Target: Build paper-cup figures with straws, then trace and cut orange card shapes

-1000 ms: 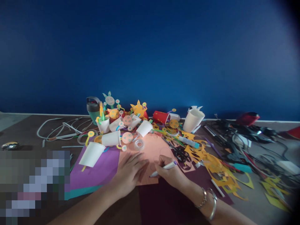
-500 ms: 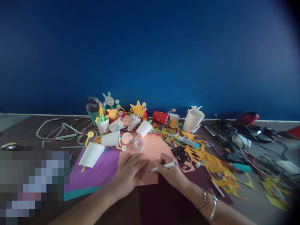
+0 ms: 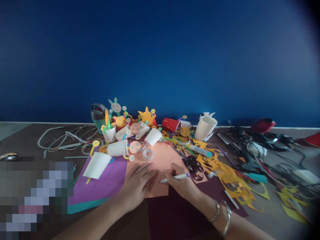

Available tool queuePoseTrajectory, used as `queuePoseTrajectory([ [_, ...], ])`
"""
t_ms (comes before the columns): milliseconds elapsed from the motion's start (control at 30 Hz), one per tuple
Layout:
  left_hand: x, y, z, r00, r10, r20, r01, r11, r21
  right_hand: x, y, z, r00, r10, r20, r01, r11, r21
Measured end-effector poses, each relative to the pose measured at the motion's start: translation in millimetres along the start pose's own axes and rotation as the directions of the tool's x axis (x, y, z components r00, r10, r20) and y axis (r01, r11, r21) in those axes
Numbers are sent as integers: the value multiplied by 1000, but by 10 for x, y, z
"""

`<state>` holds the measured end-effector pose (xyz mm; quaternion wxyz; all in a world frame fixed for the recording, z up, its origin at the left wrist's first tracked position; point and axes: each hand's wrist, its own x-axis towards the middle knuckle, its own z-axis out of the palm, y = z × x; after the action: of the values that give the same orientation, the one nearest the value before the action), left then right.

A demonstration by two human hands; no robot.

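Observation:
A sheet of peach paper lies in front of me, partly over a purple sheet. My left hand rests flat on its left part with the fingers stretched out. In my right hand is a white marker with a purple end, its tip low over or on the paper beside my left fingertips; I cannot tell if it touches. A clear tape roll sits on the sheet beyond my left hand. Black scissors lie just right of the sheet.
White paper cups with paper faces stand and lie behind the sheet. A tumbler, a red cup and a white container are at the back. Yellow paper scraps, a glue stick and tangled cables spread rightward.
The whole view has shifted very slightly, with objects a few pixels further left. Both hands and the marker stay in practically the same place.

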<state>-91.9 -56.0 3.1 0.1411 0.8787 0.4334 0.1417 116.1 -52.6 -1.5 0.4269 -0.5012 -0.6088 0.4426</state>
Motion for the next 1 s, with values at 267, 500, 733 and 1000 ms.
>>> queuePoseTrajectory([
  [267, 7, 8, -10, 1000, -7, 14, 7, 1000, 8, -2, 4, -20, 999, 20, -30, -21, 1000, -20],
  [500, -5, -9, -3, 1000, 16, -1, -16, 1000, -4, -9, -72, -51, 1000, 17, -25, -19, 998, -54],
  [733, 0, 0, -14, 1000, 15, -13, -15, 1000, -16, 1, 48, -76, 1000, 27, 2, -26, 996, -83],
  [1000, 0, -8, -5, 1000, 7, -4, -7, 1000, -27, -9, 88, -86, 996, 60, 62, -57, 997, -47],
])
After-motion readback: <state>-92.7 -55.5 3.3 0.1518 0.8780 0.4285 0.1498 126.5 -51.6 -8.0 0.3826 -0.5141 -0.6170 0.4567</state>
